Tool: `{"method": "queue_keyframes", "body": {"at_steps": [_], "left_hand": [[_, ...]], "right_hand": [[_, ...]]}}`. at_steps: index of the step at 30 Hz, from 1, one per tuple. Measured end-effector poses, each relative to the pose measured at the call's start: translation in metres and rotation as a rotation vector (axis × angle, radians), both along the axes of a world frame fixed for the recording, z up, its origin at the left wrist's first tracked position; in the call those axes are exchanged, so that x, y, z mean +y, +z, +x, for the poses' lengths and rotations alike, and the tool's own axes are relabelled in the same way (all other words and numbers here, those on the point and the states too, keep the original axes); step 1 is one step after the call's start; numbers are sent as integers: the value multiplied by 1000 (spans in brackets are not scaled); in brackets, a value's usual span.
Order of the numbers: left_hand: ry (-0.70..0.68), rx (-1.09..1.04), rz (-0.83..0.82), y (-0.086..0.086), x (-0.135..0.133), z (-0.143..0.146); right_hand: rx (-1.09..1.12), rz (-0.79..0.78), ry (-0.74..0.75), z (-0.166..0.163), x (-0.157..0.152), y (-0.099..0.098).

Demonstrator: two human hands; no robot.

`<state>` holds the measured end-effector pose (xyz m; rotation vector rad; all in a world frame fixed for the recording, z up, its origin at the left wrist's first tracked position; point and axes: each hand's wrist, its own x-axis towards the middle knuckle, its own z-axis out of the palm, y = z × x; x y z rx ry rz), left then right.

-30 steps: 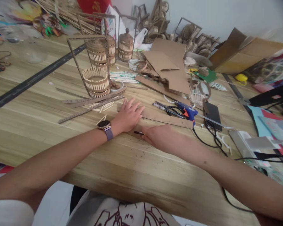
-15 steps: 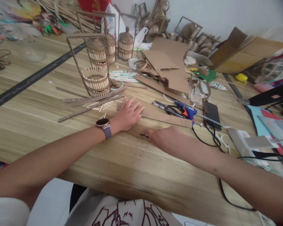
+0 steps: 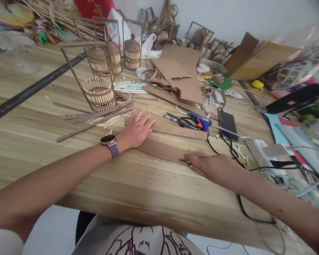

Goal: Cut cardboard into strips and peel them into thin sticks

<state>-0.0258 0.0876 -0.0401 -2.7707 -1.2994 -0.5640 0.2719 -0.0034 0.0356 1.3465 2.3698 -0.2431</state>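
My left hand (image 3: 137, 129) lies flat with fingers spread, pressing on brown cardboard near the left end of a strip (image 3: 162, 148). Closed around a thin dark-tipped tool (image 3: 185, 161), my right hand (image 3: 215, 168) is at the strip's right end, along its near edge. Most of the tool is hidden in the fingers, so its kind is unclear. Just beyond lies a second cardboard strip (image 3: 178, 132). Dark crumbs are scattered on the wood in front of the cardboard.
Beyond the strips lie black-handled scissors (image 3: 187, 122), a blue glue gun (image 3: 202, 122) and a black phone (image 3: 228, 124). A small slatted basket (image 3: 99, 94) with a tall handle stands at left. Cardboard sheets (image 3: 175, 71) and an open box (image 3: 263, 60) are farther back.
My right hand has slid rightward along the cardboard's near edge with the thin tool, uncovering more of the strip. My left hand stays pressed on the cardboard. The view has shifted slightly.
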Motion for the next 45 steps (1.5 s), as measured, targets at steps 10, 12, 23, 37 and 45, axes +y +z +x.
{"method": "queue_keyframes", "body": {"at_steps": [10,12,23,37,45], "left_hand": [[-128,-3,123,12,-4,3],[-266,24,128,16,-8,5],[-272,123,-398,59,-39,35],[187,-954,-1261,71,-71,18],[462,-1267,-1422,56,-82,19]], "right_hand": [[162,-59,-320,23,-11,1],[151,-15,-354,17,-14,-4],[167,83,-364,10,-19,-6],[540,-7,-549,-33,-19,21],[537,-318,-522,-63,5,10]]}}
